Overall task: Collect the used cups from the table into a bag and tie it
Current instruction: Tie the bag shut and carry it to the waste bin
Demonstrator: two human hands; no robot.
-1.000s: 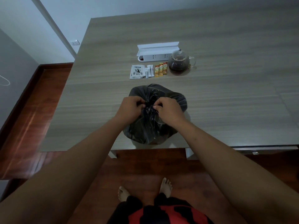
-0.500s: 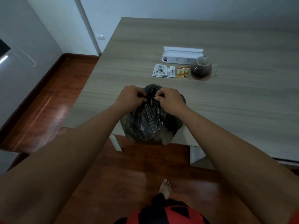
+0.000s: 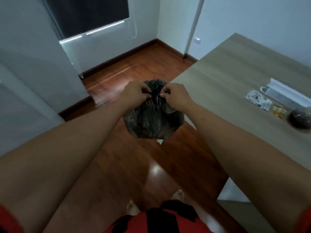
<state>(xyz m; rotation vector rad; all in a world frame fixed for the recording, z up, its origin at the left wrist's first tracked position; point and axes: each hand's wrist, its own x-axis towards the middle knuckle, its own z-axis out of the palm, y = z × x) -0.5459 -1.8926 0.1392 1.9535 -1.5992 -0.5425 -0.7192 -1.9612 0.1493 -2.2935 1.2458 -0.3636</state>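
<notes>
A full black plastic bag (image 3: 152,121) hangs in the air over the wooden floor, off the left edge of the table (image 3: 235,84). Pale round shapes, likely cups, show faintly through its thin plastic. My left hand (image 3: 134,95) pinches the gathered neck of the bag from the left. From the right, my right hand (image 3: 175,95) pinches the same neck. A small knot or twist sits between my fingertips.
On the table at the right lie a white power strip box (image 3: 284,95), a tea packet (image 3: 254,97), small sachets (image 3: 278,112) and a glass teapot (image 3: 299,120). A window with a blind (image 3: 87,17) and grey walls stand to the left. My bare feet (image 3: 134,207) are on the floor below.
The bag has come off the table and now hangs over the floor to the left. My view has swung left, and both hands keep their grip on the neck.
</notes>
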